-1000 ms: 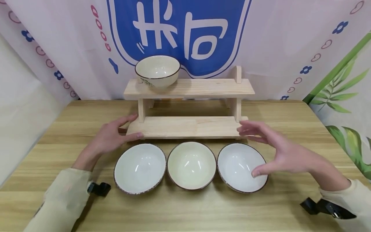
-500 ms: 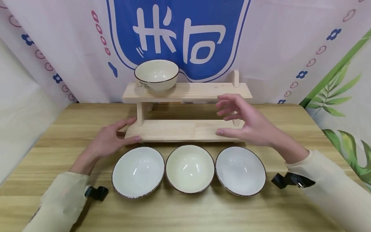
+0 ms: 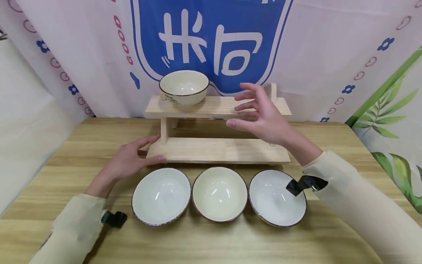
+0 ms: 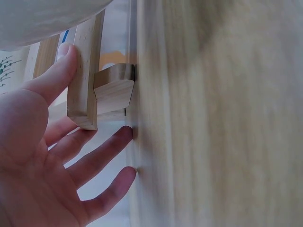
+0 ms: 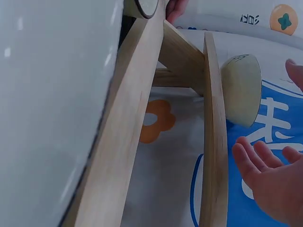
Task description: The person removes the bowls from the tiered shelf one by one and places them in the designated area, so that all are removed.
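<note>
A two-tier wooden display rack (image 3: pixel 217 150) stands on the table. My left hand (image 3: pixel 128 157) holds the left end of its lower board, thumb at the front edge; in the left wrist view, two fingers (image 4: pixel 73 144) touch the board's end and the others are spread. My right hand (image 3: pixel 263 117) hovers before the upper board, fingers apart, holding nothing. Left of it, a cream bowl (image 3: pixel 184 88) with a dark rim and a green leaf pattern sits on the upper board. Before the rack stand a white bowl (image 3: pixel 161 198), a cream bowl (image 3: pixel 219 194) and another white bowl (image 3: pixel 273 205).
The three front bowls stand side by side close to the rack, under my right forearm at the right. Behind the rack hangs a white cloth (image 3: pixel 316 73) with a blue emblem. The wood-grain table (image 3: pixel 214 242) extends on both sides.
My right hand has moved from over the right-hand bowl up and leftward to the upper board. The left hand stays at the rack's end. The bowls have not moved on their supports.
</note>
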`<action>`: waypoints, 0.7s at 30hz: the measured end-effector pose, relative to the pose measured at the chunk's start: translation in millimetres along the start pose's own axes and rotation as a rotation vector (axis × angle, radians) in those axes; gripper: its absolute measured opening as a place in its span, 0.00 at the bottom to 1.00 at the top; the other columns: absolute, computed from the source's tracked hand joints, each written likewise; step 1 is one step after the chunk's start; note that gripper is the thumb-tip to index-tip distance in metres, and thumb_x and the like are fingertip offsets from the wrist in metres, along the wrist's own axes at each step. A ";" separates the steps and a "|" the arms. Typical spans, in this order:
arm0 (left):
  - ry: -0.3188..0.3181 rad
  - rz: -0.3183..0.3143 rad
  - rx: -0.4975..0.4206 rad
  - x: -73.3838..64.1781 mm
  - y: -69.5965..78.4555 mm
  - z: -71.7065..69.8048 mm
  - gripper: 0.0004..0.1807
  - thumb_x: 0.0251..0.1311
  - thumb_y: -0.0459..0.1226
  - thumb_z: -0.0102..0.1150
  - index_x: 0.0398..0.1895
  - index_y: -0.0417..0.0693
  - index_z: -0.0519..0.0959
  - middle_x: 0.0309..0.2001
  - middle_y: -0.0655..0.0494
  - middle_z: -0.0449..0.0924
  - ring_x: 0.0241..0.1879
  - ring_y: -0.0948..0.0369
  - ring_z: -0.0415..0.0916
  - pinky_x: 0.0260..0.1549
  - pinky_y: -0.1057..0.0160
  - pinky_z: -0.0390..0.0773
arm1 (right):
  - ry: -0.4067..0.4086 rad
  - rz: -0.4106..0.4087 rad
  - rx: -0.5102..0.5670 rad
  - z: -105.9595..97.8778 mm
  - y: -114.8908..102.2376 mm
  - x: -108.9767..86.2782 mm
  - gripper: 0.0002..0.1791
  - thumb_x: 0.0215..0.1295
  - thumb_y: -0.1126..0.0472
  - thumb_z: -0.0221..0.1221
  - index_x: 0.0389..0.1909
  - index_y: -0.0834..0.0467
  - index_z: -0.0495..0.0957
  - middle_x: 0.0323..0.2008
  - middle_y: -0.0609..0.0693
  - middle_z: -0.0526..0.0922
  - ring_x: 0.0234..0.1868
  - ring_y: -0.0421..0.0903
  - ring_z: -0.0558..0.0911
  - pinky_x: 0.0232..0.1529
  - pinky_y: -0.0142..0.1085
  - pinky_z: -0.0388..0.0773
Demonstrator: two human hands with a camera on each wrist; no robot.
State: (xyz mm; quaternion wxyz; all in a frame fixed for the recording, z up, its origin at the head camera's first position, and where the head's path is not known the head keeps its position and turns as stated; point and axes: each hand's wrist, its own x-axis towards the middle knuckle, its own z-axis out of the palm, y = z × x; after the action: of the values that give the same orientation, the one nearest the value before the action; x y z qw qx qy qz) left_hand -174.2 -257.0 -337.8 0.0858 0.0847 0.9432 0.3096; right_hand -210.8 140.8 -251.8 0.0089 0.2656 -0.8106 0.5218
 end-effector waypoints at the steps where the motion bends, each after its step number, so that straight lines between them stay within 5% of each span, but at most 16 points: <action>1: -0.001 0.003 0.002 0.8 0.4 0.4 0.53 0.64 0.66 0.68 0.87 0.59 0.59 0.86 0.39 0.54 0.68 0.33 0.78 0.60 0.33 0.81 | 0.002 0.004 0.006 0.6 0.1 2.5 0.54 0.65 0.60 0.75 0.84 0.51 0.51 0.73 0.59 0.71 0.68 0.55 0.80 0.74 0.53 0.76; 11: -0.003 -0.003 0.002 1.1 3.9 0.7 0.53 0.64 0.67 0.67 0.87 0.59 0.59 0.86 0.40 0.53 0.69 0.33 0.77 0.63 0.33 0.80 | -0.007 0.020 0.015 9.6 -2.2 35.5 0.61 0.61 0.55 0.78 0.86 0.52 0.48 0.77 0.58 0.68 0.74 0.55 0.77 0.79 0.52 0.70; 21: -0.002 -0.002 0.004 0.6 0.2 1.4 0.54 0.65 0.67 0.68 0.87 0.58 0.58 0.86 0.38 0.53 0.69 0.33 0.77 0.61 0.32 0.80 | -0.032 0.121 -0.032 29.6 -4.5 67.9 0.63 0.62 0.45 0.77 0.88 0.48 0.45 0.82 0.55 0.63 0.79 0.53 0.71 0.78 0.51 0.72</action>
State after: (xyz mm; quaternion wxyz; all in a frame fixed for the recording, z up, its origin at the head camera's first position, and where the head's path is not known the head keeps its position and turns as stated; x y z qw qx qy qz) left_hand -174.5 -256.0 -338.9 0.0871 0.0841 0.9439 0.3073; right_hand -259.3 85.6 -241.7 -0.0314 0.2240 -0.8336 0.5040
